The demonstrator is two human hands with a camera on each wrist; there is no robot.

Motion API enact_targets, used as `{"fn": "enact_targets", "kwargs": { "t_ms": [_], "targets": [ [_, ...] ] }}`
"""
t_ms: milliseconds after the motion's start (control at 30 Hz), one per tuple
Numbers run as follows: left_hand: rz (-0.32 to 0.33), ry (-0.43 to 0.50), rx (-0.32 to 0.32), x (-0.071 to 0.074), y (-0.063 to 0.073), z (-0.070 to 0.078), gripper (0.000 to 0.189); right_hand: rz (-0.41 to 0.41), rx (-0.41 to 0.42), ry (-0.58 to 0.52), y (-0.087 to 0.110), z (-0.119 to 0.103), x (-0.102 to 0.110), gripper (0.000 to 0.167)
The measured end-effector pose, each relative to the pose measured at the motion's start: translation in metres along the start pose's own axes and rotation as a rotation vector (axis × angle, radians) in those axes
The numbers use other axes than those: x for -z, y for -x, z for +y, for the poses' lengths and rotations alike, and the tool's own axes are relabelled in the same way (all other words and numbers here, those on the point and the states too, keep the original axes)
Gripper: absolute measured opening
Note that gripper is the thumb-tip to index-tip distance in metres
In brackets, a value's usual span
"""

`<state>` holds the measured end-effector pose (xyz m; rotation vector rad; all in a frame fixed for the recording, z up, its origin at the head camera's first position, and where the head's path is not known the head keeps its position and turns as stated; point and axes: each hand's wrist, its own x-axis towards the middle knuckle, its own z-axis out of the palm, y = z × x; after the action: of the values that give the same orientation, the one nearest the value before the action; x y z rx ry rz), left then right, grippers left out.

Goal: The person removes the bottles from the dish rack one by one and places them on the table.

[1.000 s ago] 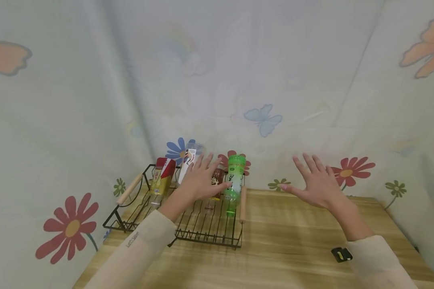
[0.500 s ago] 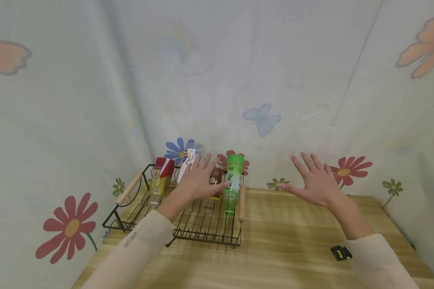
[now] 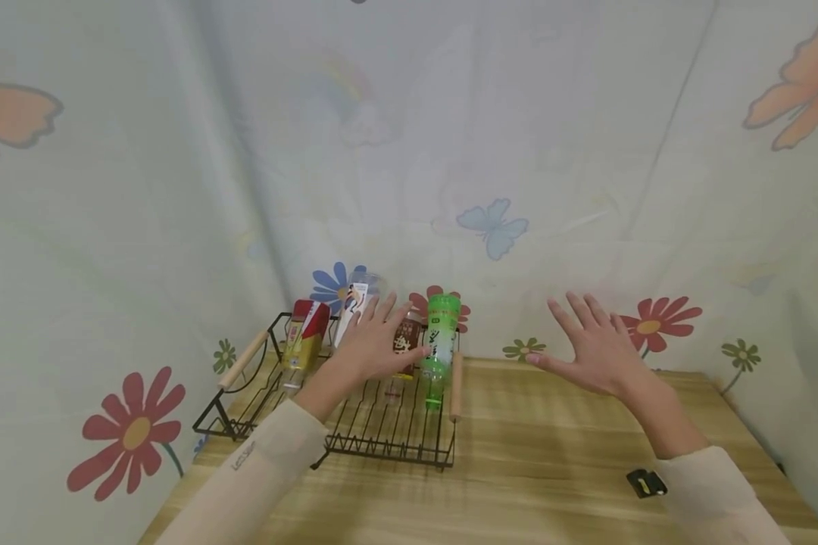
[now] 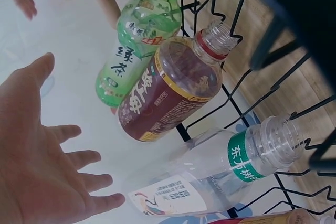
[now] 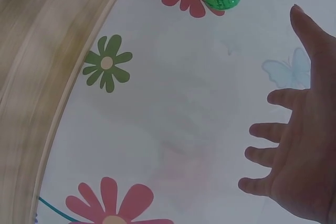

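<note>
head view: green bottle point(image 3: 441, 333), brown bottle point(image 3: 409, 333), clear bottle point(image 3: 356, 303) and yellow bottle point(image 3: 301, 348) are kinda propped in the rack point(image 3: 388, 446) on the surface point(image 3: 552, 469). left hand point(image 3: 371, 348) is held up near them, right hand point(image 3: 603, 352) off to the side, both grips spread wide, nothing held. left wrist: brown bottle is seen tilted between green and clear. right wrist: part of green bottle is caught, well apart from right hand.

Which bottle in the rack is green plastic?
In the head view, the green bottle at the right end of the rack, beside a wooden handle. The brown-labelled bottle, white-labelled bottle and red-and-yellow bottle have clear necks.
</note>
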<state>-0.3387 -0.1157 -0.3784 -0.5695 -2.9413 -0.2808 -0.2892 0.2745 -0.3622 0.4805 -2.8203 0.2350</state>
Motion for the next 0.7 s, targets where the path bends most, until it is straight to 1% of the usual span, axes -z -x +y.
{"fn": "enact_targets", "kwargs": {
  "t_ms": [133, 333, 600, 700],
  "targets": [
    [-0.008, -0.002, 0.003, -0.0018, -0.0001, -0.0019, 0.101, -0.007, 0.002, -0.007, 0.0004, 0.0009, -0.0026, 0.106],
    [-0.009, 0.009, 0.017, -0.0004, 0.0011, -0.0022, 0.100, 0.000, 0.010, -0.005, -0.0015, 0.0015, -0.0030, 0.106],
    [-0.005, 0.020, 0.012, 0.0009, 0.0018, -0.0020, 0.098, 0.004, 0.013, 0.006, -0.0033, 0.0042, -0.0024, 0.107],
    [-0.007, 0.023, 0.001, 0.0016, 0.0031, -0.0011, 0.099, 0.004, 0.020, 0.006, -0.0027, 0.0035, -0.0023, 0.106]
  ]
}}
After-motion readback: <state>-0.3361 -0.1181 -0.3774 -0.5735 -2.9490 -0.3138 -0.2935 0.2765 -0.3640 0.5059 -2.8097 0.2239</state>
